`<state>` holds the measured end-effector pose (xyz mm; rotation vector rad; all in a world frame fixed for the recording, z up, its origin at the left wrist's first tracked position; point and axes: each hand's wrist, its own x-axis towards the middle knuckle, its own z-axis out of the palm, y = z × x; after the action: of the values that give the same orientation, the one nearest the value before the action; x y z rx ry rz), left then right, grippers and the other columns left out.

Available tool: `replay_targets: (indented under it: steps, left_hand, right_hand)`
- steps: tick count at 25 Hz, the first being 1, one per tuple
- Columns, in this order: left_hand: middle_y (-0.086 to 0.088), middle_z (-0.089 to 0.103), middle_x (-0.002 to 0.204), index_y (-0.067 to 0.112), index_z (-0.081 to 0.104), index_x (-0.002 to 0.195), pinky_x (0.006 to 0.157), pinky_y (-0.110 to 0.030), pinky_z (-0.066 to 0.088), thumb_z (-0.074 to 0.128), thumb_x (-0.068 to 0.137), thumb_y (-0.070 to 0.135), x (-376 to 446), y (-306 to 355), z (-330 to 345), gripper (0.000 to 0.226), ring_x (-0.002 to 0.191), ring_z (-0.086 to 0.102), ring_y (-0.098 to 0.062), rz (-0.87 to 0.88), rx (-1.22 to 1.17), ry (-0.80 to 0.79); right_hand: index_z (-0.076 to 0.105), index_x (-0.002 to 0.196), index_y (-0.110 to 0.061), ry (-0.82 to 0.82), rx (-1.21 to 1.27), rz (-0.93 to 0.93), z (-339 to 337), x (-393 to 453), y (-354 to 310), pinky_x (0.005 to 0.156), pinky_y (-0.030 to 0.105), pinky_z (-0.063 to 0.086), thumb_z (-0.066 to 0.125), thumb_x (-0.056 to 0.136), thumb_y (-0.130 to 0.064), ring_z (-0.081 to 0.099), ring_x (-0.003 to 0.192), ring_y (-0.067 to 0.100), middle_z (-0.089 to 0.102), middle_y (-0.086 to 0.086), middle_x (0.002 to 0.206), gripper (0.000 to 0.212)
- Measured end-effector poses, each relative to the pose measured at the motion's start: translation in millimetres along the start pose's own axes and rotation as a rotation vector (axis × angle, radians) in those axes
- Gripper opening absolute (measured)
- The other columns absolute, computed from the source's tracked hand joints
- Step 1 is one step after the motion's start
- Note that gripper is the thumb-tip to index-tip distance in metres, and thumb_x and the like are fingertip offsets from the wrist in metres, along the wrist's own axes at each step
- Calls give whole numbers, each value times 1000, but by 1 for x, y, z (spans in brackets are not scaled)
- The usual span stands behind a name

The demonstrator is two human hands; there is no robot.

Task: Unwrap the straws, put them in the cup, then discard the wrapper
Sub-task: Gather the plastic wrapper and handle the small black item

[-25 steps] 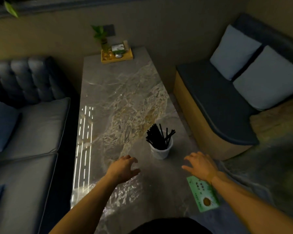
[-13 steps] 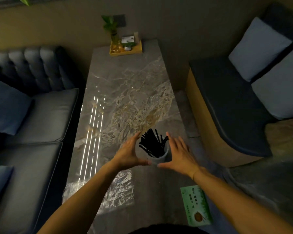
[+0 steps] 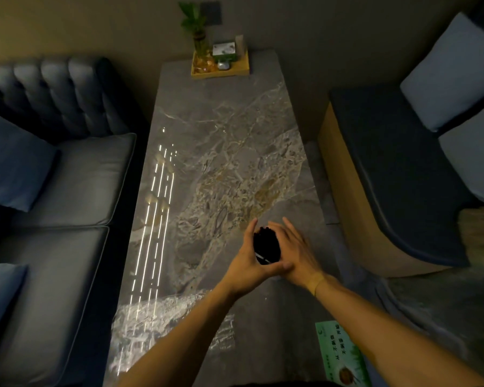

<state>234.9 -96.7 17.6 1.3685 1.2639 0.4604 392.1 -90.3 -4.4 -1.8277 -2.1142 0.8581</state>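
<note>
Both hands cupped around the black straws point(image 3: 266, 244) mid-worktop point(image 3: 221, 152), left hand point(image 3: 248, 261) and right hand point(image 3: 296, 254) pressing the bundle together, thumbs meeting. Looks like the straws-in-cup step. The cup point(image 3: 261, 257) is nearly hidden, only a sliver of rim shows. Next: let go, then bin the green wrapper point(image 3: 342, 356), lying nearer the person than the cup, cut off by the frame.

Both hands point(image 3: 274, 255) cupped together, thumbs touching
</note>
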Motion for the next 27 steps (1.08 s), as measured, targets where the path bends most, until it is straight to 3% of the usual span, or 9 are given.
replay_targets:
  steps: [4, 6, 8, 12, 15, 17, 21, 23, 27]
  left_hand:
    - [-1, 11, 164, 37, -14, 151, 114, -31, 33, 86, 65, 42, 1, 8, 10, 133, 147, 22, -15, -34, -117, -23]
    - [2, 1, 165, 33, -18, 151, 117, -32, 28, 88, 67, 30, 1, 12, 13, 135, 148, 12, -9, -29, -122, -35]
    - [4, -2, 165, 32, -19, 151, 120, -36, 27, 88, 68, 28, 1, 12, 14, 135, 148, 10, -8, -23, -126, -44]
    - [23, 23, 148, 48, -15, 146, 94, 0, 36, 87, 69, 32, 2, 6, 11, 129, 122, 30, 29, 15, -147, -65]
    - [42, 26, 126, 62, -9, 139, 82, 8, 36, 87, 67, 40, -2, 3, 10, 121, 105, 33, 40, 21, -106, -57]
    - [40, 32, 128, 66, -4, 138, 88, 3, 38, 86, 65, 44, -6, 4, 10, 117, 111, 37, 34, 23, -74, -39]
    - [9, 30, 156, 52, -1, 148, 112, -26, 37, 84, 67, 45, -12, 8, 9, 118, 140, 35, -5, -8, -40, -64]
    - [15, 24, 157, 46, -2, 150, 111, -20, 34, 83, 69, 48, -13, 12, 12, 118, 142, 29, -4, 6, 4, -77]
    - [9, 15, 162, 34, -11, 153, 121, -46, 22, 77, 70, 54, -15, 19, 23, 123, 147, 19, -10, 28, 123, -57]
  right_hand:
    - [47, 133, -13, 151, 69, -45, 14, 2, -10, 114, 46, 29, 62, 80, -39, 27, 145, 23, 50, 8, 143, 61]
    - [57, 115, -12, 276, 102, -31, 17, 2, -13, 105, 46, 41, 63, 78, -33, 55, 123, 27, 65, 11, 120, 43]
    - [56, 94, -18, 332, 143, 0, 16, 3, -14, 95, 45, 48, 63, 73, -35, 65, 92, 23, 69, 3, 90, 28]
    - [53, 90, -29, 408, 205, 18, 16, 3, -11, 89, 36, 52, 69, 66, -34, 60, 83, 11, 67, -7, 83, 30]
    - [53, 96, -33, 450, 243, 26, 19, 0, -11, 84, 35, 54, 73, 66, -32, 58, 87, 8, 65, -9, 89, 36]
    - [52, 101, -35, 432, 283, 21, 21, -4, -10, 87, 36, 51, 73, 64, -35, 57, 91, 8, 66, -10, 94, 42]
    - [52, 102, -34, 420, 277, 41, 22, -9, -5, 83, 37, 50, 71, 59, -40, 60, 91, 16, 69, -5, 96, 48]
    - [55, 103, -30, 408, 227, 54, 21, -9, -5, 88, 39, 48, 73, 57, -37, 61, 92, 20, 69, -2, 96, 49]
    - [54, 101, -26, 412, 184, 65, 23, -10, -3, 104, 46, 41, 68, 61, -36, 65, 97, 20, 69, -1, 93, 43]
